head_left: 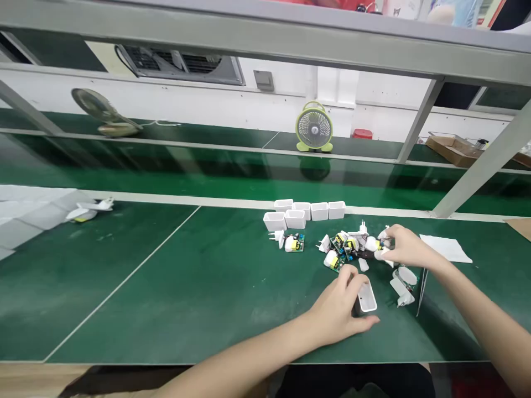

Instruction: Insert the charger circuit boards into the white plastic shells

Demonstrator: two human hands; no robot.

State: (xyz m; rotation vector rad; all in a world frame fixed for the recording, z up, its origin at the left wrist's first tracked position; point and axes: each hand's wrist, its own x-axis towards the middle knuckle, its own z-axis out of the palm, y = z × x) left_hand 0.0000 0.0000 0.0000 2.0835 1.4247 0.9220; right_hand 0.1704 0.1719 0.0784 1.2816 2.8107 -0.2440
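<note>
My left hand (338,307) is closed round a small white plastic casing (367,298), its open end tilted toward me. At the right side of a pile of circuit boards (342,246) with white plugs and yellow-wrapped parts, my right hand (404,246) has its fingers on a white plastic part, partly hidden by them. One board with a plug (294,243) lies apart, left of the pile. Behind it, several empty white casings (295,219) stand in two rows. Below my right hand lies another board with white pieces (403,286).
A thin upright panel (422,292) and a white sheet (448,249) are at the right. White sheeting (37,213) with a plug piece (89,210) lies far left. A metal shelf frame (265,30) crosses above; a green fan (314,128) stands behind.
</note>
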